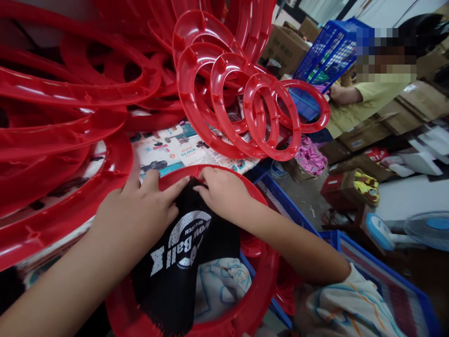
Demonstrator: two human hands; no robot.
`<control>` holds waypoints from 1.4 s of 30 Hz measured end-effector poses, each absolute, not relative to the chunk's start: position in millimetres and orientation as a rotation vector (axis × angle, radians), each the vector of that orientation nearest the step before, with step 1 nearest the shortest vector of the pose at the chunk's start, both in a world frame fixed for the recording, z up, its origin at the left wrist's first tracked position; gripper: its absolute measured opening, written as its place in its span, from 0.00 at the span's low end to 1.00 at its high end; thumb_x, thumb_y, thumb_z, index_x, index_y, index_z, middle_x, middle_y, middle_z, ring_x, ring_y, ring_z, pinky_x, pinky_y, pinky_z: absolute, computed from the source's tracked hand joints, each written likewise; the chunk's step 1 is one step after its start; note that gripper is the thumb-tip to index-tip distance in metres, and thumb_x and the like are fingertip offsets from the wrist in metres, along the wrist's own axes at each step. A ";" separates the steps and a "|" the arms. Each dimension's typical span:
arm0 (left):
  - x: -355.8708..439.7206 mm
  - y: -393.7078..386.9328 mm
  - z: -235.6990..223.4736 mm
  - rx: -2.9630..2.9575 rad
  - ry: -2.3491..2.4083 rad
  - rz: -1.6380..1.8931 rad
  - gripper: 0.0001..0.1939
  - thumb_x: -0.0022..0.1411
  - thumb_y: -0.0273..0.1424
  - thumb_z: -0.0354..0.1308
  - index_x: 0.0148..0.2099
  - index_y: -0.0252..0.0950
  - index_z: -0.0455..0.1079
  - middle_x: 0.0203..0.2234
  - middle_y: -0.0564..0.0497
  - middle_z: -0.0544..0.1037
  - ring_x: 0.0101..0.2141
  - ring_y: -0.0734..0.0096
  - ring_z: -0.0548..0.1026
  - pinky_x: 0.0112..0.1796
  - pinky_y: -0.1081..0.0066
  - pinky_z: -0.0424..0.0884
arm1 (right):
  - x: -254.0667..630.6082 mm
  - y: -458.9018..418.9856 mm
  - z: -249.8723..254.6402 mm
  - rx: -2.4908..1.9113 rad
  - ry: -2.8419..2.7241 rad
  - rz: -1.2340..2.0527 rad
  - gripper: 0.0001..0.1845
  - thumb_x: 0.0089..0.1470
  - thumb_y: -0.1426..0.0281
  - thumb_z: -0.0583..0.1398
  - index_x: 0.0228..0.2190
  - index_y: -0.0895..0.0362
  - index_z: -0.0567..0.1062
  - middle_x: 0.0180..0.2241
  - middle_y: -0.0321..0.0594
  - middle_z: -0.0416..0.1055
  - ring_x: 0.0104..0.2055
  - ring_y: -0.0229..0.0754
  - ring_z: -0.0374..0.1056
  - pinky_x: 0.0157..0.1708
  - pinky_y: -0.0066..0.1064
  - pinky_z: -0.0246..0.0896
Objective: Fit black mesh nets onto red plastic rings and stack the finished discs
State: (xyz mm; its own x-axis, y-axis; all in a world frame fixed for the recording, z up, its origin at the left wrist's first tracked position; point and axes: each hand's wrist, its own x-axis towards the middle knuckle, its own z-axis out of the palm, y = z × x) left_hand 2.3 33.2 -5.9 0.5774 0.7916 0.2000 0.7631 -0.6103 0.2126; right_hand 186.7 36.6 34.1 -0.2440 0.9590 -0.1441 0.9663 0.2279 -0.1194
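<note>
A black cloth [217, 236] with white lettering, including "Ball", hangs across the opening of a red plastic ring [264, 299] in front of me. My left hand [138, 208] lies at the cloth's upper left, with its index finger and thumb closed on the fabric near the far rim. Opposite it, my right hand [226, 194] pinches the cloth's top edge against that same rim. The two hands' fingertips almost meet there. Part of the fabric under the left hand is hidden.
Many red rings [224, 107] are heaped over the printed table surface [168, 147]. Blue crates [386, 276] stand at the lower right, near a fan [428, 229]. Farther back, a person in a yellow shirt [351, 107] handles a blue basket [324, 51] beside cardboard boxes [287, 47].
</note>
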 end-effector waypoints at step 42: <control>34.6 59.9 -36.9 2.690 1.131 0.695 0.22 0.64 0.29 0.47 0.58 0.36 0.68 0.51 0.35 0.68 0.49 0.49 0.68 0.47 0.52 0.68 | 210.8 57.1 38.5 2.315 2.190 -0.428 0.12 0.58 0.68 0.57 0.29 0.59 0.79 0.27 0.39 0.76 0.29 0.38 0.66 0.30 0.28 0.53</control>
